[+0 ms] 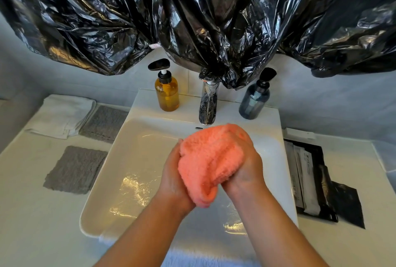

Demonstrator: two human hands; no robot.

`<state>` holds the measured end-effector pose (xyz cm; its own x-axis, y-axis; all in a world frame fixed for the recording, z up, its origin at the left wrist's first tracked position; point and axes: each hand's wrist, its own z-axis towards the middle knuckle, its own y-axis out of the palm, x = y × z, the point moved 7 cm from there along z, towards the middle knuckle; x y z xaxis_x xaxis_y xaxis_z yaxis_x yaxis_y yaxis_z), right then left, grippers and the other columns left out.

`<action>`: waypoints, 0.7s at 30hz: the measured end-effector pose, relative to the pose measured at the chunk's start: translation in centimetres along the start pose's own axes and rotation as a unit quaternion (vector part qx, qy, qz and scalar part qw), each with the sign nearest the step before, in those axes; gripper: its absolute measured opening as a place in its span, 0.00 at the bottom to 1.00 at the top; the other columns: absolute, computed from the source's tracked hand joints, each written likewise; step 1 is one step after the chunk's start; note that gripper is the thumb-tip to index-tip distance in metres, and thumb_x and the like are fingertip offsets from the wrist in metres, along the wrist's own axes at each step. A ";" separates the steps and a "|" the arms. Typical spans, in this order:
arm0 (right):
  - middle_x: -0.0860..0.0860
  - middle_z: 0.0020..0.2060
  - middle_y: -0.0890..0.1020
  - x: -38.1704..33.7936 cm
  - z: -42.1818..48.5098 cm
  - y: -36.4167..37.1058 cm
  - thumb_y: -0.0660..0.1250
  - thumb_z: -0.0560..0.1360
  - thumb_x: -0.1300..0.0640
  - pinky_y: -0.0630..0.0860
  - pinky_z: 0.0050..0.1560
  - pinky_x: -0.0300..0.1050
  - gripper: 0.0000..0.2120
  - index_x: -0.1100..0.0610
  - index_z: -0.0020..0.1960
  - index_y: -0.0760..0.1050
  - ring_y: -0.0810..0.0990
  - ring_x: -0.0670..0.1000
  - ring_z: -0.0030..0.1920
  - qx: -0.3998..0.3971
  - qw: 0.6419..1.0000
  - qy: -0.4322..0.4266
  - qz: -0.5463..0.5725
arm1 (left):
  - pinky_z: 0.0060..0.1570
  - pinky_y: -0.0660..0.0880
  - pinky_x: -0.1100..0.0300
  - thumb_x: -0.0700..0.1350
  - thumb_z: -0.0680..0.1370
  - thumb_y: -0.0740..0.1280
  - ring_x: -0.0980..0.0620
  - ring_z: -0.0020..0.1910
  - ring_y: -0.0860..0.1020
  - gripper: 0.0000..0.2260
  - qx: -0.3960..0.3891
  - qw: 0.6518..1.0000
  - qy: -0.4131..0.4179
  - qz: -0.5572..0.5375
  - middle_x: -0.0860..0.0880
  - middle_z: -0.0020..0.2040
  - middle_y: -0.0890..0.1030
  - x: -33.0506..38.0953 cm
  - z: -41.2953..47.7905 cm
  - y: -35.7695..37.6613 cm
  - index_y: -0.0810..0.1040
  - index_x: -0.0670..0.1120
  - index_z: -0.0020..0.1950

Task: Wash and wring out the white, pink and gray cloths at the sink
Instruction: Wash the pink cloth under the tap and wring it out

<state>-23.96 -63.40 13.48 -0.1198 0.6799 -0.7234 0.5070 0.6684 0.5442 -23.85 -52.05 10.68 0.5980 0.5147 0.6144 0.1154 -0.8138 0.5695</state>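
A bunched pink cloth is held over the white sink, just in front of the chrome tap. My left hand grips its left side and my right hand grips its right side, both wrapped around the wad. A folded white cloth lies on the counter at the left. Beside it lies one gray cloth, and a second gray cloth lies nearer to me. No water stream is visible from the tap.
An amber pump bottle and a dark blue pump bottle flank the tap. Black plastic sheeting hangs over the wall above. A black tray with sachets sits on the right counter.
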 end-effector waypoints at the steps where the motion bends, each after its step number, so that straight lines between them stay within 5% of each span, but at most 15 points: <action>1: 0.52 0.40 0.85 -0.3 -0.1 -0.1 0.65 0.77 0.64 0.80 0.34 0.44 0.08 0.55 0.51 0.80 0.86 0.52 0.40 -0.008 0.998 -0.028 -0.059 | 0.36 0.79 0.56 0.50 0.85 0.55 0.48 0.33 0.83 0.22 0.000 1.000 0.006 -0.010 0.42 0.34 0.82 0.5 0.3 0.2 0.83 0.41 0.42; 4: 0.50 0.54 0.83 -0.8 -1.0 -1.1 0.65 0.75 0.45 0.80 0.44 0.41 0.14 0.49 0.58 0.79 0.83 0.50 0.55 0.006 0.962 -0.108 -0.251 | 0.45 0.79 0.47 0.55 0.83 0.59 0.40 0.38 0.85 0.23 0.028 0.998 -0.025 -0.044 0.36 0.41 0.84 1.4 0.9 0.4 0.85 0.39 0.47; 6: 0.50 0.56 0.81 0.6 -2.1 -1.2 0.61 0.71 0.33 0.81 0.51 0.47 0.22 0.45 0.56 0.78 0.81 0.50 0.56 -0.008 0.940 -0.130 -0.315 | 0.55 0.79 0.40 0.57 0.78 0.64 0.37 0.47 0.84 0.22 0.100 0.994 0.037 -0.003 0.34 0.50 0.83 2.3 1.6 -1.0 0.82 0.38 0.56; 9: 0.45 0.57 0.74 2.3 -3.8 -0.6 0.53 0.68 0.27 0.76 0.57 0.41 0.23 0.38 0.54 0.73 0.76 0.44 0.58 0.035 0.887 -0.185 -0.422 | 0.51 0.80 0.45 0.52 0.77 0.67 0.42 0.43 0.83 0.15 0.175 0.962 0.159 0.134 0.39 0.43 0.82 3.1 1.6 -1.4 0.79 0.39 0.49; 12: 0.42 0.47 0.76 1.6 -3.0 0.2 0.52 0.70 0.30 0.77 0.51 0.39 0.26 0.46 0.51 0.78 0.77 0.43 0.52 0.095 0.860 -0.222 -0.451 | 0.35 0.75 0.58 0.43 0.83 0.63 0.53 0.32 0.77 0.10 0.117 0.959 0.182 0.181 0.48 0.34 0.78 2.1 0.4 -0.2 0.76 0.45 0.42; 14: 0.44 0.42 0.80 1.2 -1.4 0.4 0.61 0.72 0.32 0.79 0.46 0.45 0.20 0.48 0.44 0.78 0.81 0.46 0.45 0.088 0.877 -0.207 -0.424 | 0.29 0.69 0.57 0.42 0.81 0.63 0.49 0.27 0.72 0.11 0.083 0.960 0.174 0.200 0.47 0.29 0.73 1.6 -0.2 0.1 0.74 0.44 0.38; 18: 0.53 0.34 0.84 1.3 1.4 -0.7 0.70 0.74 0.56 0.81 0.41 0.50 0.06 0.56 0.39 0.81 0.84 0.54 0.37 0.090 0.916 -0.107 -0.377 | 0.28 0.72 0.58 0.47 0.68 0.66 0.47 0.29 0.76 0.08 0.073 0.951 0.185 0.235 0.45 0.26 0.74 2.1 -0.6 0.1 0.74 0.45 0.31; 21: 0.59 0.37 0.85 2.4 3.2 -2.4 0.65 0.71 0.61 0.83 0.40 0.56 0.07 0.59 0.44 0.82 0.85 0.64 0.41 0.121 0.959 -0.036 -0.255 | 0.32 0.78 0.60 0.59 0.64 0.69 0.52 0.38 0.83 0.21 0.026 0.952 0.205 0.224 0.51 0.39 0.83 0.8 -2.0 0.4 0.77 0.47 0.49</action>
<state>-22.69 -64.32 9.04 -0.3502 0.2557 -0.9011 0.5832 0.8123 0.0038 -24.91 -51.36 12.52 0.2368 0.1670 0.9571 -0.0327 -0.9832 0.1796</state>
